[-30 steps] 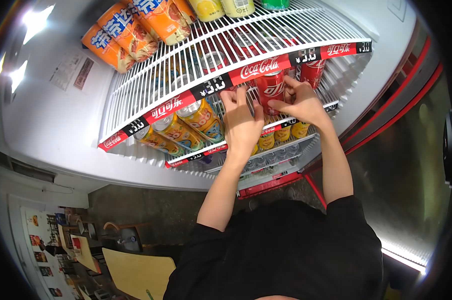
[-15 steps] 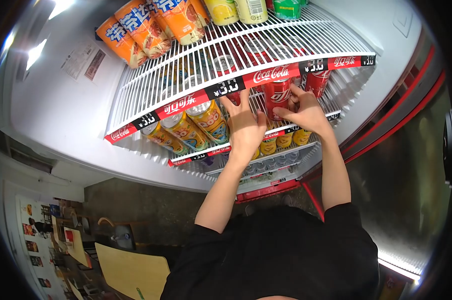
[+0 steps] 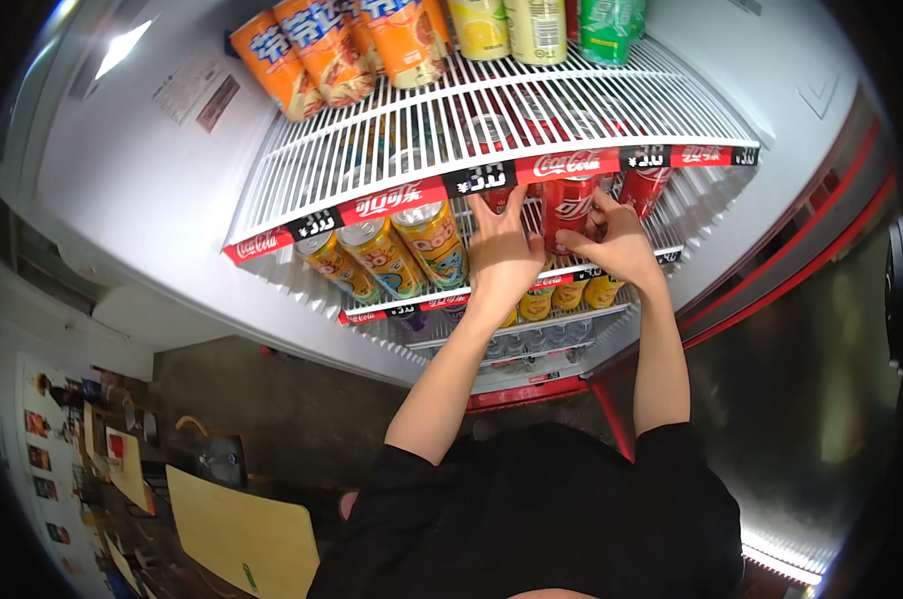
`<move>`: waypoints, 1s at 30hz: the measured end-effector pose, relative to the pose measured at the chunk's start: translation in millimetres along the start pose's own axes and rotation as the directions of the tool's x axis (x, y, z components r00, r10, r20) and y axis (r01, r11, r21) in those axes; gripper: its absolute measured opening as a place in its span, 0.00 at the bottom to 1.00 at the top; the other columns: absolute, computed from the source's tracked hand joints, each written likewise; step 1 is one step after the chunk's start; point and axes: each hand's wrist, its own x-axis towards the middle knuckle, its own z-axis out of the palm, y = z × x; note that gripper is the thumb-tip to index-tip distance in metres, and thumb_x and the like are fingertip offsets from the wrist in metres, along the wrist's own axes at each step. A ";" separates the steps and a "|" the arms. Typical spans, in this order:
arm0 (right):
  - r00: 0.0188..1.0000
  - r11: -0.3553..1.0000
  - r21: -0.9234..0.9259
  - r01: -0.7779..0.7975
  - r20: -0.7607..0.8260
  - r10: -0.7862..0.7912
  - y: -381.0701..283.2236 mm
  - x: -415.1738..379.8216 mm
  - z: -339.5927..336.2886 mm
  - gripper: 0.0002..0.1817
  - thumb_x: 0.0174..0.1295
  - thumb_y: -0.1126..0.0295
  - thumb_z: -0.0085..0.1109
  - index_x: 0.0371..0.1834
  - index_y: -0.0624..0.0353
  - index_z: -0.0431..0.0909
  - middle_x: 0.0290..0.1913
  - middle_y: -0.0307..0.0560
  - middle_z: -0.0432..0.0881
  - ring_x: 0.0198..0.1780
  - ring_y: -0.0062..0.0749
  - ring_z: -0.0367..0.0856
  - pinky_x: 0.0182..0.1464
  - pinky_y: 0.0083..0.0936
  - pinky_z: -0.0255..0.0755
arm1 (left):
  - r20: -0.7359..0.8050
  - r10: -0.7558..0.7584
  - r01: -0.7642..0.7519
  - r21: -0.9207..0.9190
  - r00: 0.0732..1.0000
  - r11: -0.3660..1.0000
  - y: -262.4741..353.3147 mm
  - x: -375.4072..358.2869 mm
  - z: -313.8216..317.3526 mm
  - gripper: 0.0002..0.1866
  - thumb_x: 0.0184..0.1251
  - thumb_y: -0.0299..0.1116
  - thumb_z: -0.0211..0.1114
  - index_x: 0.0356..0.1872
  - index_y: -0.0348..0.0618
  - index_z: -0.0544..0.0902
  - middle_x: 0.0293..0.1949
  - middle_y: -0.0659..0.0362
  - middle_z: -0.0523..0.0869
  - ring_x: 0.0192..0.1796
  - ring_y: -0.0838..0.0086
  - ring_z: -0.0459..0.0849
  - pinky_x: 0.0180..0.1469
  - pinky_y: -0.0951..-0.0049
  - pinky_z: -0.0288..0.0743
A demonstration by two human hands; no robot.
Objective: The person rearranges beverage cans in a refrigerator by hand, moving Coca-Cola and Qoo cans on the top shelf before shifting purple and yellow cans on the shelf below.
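Wire shelf (image 3: 412,125) — barrier above hands (image 3: 506,262)

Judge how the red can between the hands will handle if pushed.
The red can is probably stiff, its round wall showing no obvious dent. Taller than wide, it may tip if pushed near the top. Its cylindrical shape would likely roll if it fell over.

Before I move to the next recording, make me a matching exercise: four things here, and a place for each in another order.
1 Orange cans
2 Right hand
3 Table
4 Yellow-and-blue cans

A outside the fridge, lower left of the picture
B on the upper shelf
C below that shelf, left of the left hand
D at a red can, on its right

Pairs: 1-B, 2-D, 3-A, 4-C
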 end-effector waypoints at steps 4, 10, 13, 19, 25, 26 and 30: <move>1.000 1.000 0.024 -0.003 -0.012 0.004 0.4 -1.5 2.6 0.26 0.53 0.58 0.81 0.41 0.65 0.76 0.16 0.40 0.73 0.20 0.24 0.68 0.28 0.30 0.64 | 0.051 -0.081 0.080 0.038 0.995 0.996 7.1 -3.9 -6.2 0.41 0.59 0.31 0.67 0.78 0.62 0.69 0.78 0.25 0.48 0.41 0.34 0.88 0.51 0.49 0.86; 1.000 0.997 0.076 -0.003 -0.004 0.003 4.4 2.2 4.6 0.25 0.53 0.62 0.81 0.44 0.67 0.78 0.15 0.36 0.71 0.19 0.18 0.64 0.25 0.26 0.59 | -0.057 -0.090 0.094 0.073 0.994 0.993 9.5 -10.1 -1.5 0.38 0.60 0.30 0.66 0.76 0.53 0.72 0.74 0.23 0.51 0.37 0.38 0.89 0.47 0.49 0.87; 1.000 0.998 0.065 0.003 -0.013 -0.002 5.1 1.5 4.8 0.25 0.54 0.61 0.81 0.43 0.66 0.78 0.15 0.36 0.70 0.19 0.18 0.63 0.25 0.26 0.59 | -0.067 -0.103 0.113 0.166 0.992 0.980 14.0 -13.0 -1.8 0.37 0.60 0.32 0.66 0.75 0.54 0.73 0.73 0.22 0.52 0.35 0.41 0.90 0.41 0.51 0.88; 1.000 0.999 0.033 -0.013 0.005 0.013 2.8 1.6 2.1 0.27 0.54 0.59 0.81 0.44 0.68 0.76 0.16 0.37 0.73 0.19 0.18 0.67 0.26 0.26 0.62 | -0.064 -0.152 0.164 0.247 0.986 0.955 28.0 -17.7 -7.8 0.36 0.61 0.35 0.66 0.75 0.53 0.73 0.70 0.16 0.56 0.32 0.44 0.91 0.36 0.54 0.88; 0.998 0.996 0.072 -0.049 0.029 0.047 4.0 1.2 1.3 0.39 0.55 0.59 0.81 0.59 0.79 0.73 0.16 0.38 0.73 0.21 0.17 0.69 0.28 0.25 0.65 | -0.119 -0.093 0.120 0.252 0.989 0.960 23.2 -26.7 -0.7 0.36 0.62 0.35 0.67 0.75 0.53 0.73 0.69 0.14 0.56 0.31 0.40 0.90 0.37 0.53 0.88; 0.998 0.996 0.074 -0.048 0.031 0.046 4.6 1.4 1.4 0.39 0.55 0.59 0.81 0.59 0.79 0.73 0.16 0.38 0.73 0.21 0.17 0.69 0.27 0.24 0.65 | -0.127 -0.082 0.110 0.236 0.989 0.965 21.5 -28.0 0.0 0.36 0.62 0.34 0.67 0.75 0.52 0.73 0.69 0.14 0.56 0.32 0.39 0.90 0.37 0.53 0.88; 0.998 0.994 0.098 -0.053 0.030 0.050 5.6 1.8 2.1 0.38 0.55 0.61 0.81 0.60 0.79 0.73 0.16 0.35 0.71 0.21 0.15 0.67 0.26 0.23 0.64 | -0.160 -0.048 0.080 0.200 0.986 0.977 15.9 -29.1 -1.3 0.35 0.61 0.31 0.68 0.73 0.50 0.74 0.65 0.17 0.61 0.31 0.39 0.89 0.36 0.52 0.87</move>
